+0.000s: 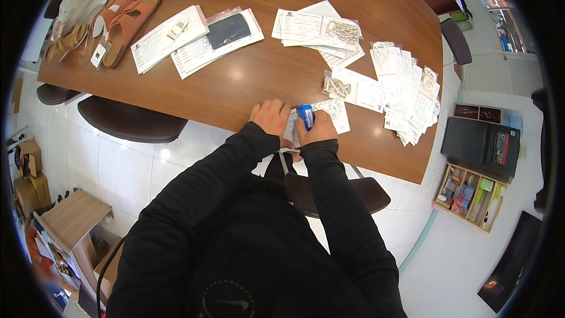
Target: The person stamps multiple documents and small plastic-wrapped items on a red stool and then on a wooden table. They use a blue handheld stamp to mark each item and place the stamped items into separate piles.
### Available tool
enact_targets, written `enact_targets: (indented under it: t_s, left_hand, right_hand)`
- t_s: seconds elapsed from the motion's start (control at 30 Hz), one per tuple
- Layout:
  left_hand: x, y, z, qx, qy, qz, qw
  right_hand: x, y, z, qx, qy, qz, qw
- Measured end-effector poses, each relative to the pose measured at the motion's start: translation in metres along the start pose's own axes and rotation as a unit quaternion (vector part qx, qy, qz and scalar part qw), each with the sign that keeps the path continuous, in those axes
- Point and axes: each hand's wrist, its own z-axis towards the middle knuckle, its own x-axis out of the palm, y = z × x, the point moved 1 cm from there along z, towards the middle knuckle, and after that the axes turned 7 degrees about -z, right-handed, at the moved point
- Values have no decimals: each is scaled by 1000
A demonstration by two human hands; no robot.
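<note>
At the table's near edge, my left hand [269, 118] is closed on the left side of a white printed card [291, 132], its fingers bent over the tabletop. My right hand [318, 129] grips a small blue stapler [305, 117] upright over that card. The thumbs are partly hidden. Just beyond my right hand lies another white card [339, 113] with pale hardware on it. A clear bag of metal fittings [337, 87] rests on a card [366, 93] farther right.
Fanned cards with bagged pieces [406, 91] cover the table's right end. A card stack with a chain bag [342, 30] lies at centre back. To the left are card stacks [170, 35], a dark pouch [228, 30] and orange sandals [130, 26]. A brown chair [306, 194] stands below the table edge.
</note>
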Motion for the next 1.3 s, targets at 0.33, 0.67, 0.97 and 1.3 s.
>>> enact_targets:
  t_s: [0.33, 0.67, 0.97, 1.3]
  left_hand:
    - [-9, -8, -5, 11, -1, 14, 1000]
    - [-4, -8, -3, 18, 60, 99, 993]
    - [-65, 8, 52, 198, 68, 15, 978]
    - [-115, 29, 205, 145, -105, 273, 945]
  right_hand:
    - [-17, -22, -4, 55, -35, 99, 993]
    - [-75, -191, -147, 287, -116, 99, 946]
    - [-48, -185, -181, 245, -177, 56, 952]
    - [-59, -175, -176, 186, -172, 54, 966]
